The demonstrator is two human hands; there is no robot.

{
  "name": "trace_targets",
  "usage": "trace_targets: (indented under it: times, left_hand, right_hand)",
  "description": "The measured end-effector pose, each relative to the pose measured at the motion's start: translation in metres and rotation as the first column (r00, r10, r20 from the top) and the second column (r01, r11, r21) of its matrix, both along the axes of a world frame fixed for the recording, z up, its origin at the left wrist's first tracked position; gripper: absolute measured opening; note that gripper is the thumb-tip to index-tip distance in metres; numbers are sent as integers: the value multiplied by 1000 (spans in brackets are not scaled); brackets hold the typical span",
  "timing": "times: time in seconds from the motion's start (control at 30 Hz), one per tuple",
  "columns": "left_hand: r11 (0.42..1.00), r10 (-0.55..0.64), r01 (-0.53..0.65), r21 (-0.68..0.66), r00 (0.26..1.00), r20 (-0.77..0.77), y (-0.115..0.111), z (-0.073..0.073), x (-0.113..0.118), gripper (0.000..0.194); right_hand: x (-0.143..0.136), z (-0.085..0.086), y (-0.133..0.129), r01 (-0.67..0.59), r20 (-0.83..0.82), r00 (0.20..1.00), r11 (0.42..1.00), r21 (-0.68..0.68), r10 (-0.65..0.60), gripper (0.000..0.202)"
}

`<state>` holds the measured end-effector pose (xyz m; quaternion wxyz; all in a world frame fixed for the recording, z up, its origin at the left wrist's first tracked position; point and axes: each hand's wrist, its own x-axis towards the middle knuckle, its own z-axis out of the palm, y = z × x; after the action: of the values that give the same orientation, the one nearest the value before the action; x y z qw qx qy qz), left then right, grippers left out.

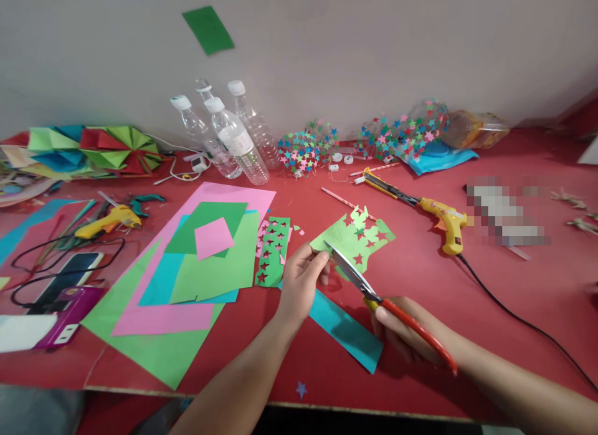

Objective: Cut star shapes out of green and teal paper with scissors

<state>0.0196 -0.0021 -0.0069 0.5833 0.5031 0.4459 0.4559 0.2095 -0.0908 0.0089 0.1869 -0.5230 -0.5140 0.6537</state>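
Left hand [299,276]: star-cut green paper [343,237] pinched
Right hand [413,332]: scissors [367,290] gripped
Blades [348,267]: angled far-left across paper, beside left hand

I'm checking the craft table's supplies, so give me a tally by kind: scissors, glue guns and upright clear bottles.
Scissors: 1 pair
Glue guns: 2
Upright clear bottles: 4
Total: 7
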Motion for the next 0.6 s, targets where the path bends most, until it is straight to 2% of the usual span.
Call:
trace_targets:
  times: [0.2,0.43,0.6]
  left_hand:
    - [1000,5,-5,-1,1000,-21,0,1,-1,25]
    - [1000,-2,2,12,1000,-30,2,7,-3,22]
    - [995,75,-75,59,997,1,8,9,-7,16]
  right_hand:
    - [1,4,3,-6,23,1000,1000,6,6,66]
    - [3,2,4,-17,38,999,1000,24,16,67]
    - [5,2,4,-15,10,1000,1000,15,15,67]
